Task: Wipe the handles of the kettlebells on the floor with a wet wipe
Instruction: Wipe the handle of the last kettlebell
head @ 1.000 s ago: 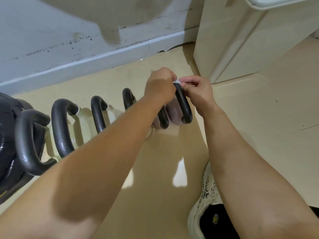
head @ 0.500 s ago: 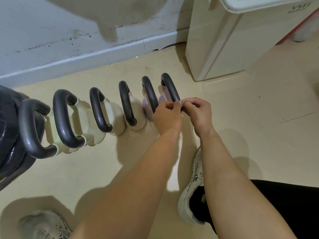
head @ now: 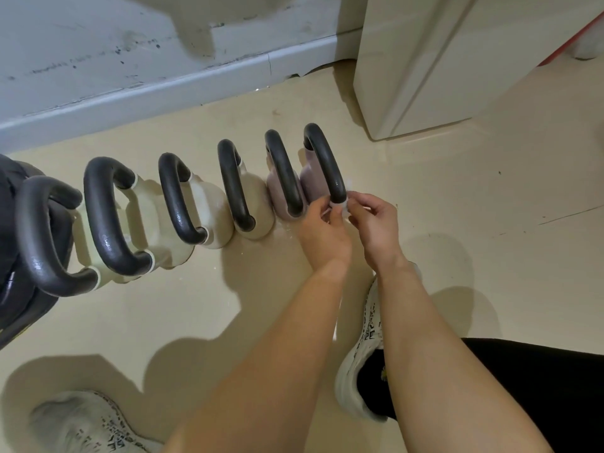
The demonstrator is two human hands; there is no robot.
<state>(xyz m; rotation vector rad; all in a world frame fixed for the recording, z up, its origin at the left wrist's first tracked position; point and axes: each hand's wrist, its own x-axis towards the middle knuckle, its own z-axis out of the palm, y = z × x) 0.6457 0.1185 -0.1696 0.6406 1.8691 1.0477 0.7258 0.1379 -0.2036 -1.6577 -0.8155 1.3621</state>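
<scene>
**Hands pinch the wipe at the near foot of the last handle**

Both hands meet just right of the frame's centre. The left hand (head: 322, 230) and the right hand (head: 372, 220) each have their fingers curled into a narrow pinch on the wet wipe (head: 340, 204). It is a small white scrap, and so little shows between the fingertips that I cannot tell how far round the bar it goes.

The pale floor (head: 474, 207) fills most of the picture. A scuffed grey wall (head: 130, 60) runs along the top left, and a cream cabinet (head: 441, 60) stands at the top right. The kettlebells (head: 209, 207) sit on the floor in a row from the left edge to the centre, their black handles arching side by side. The rightmost is a mauve kettlebell (head: 310, 181), and its handle (head: 323, 158) is the one being worked. One white shoe (head: 359, 354) sits below the hands.

The handle's long axis runs from the hands up the frame and away from the person, curving over to its far foot. The wipe sits at the lower, near end, so a full pass probably means drawing it up along the arch. The other handles all lie left of the hands, nearer the left hand, with the next just beside this one.
</scene>
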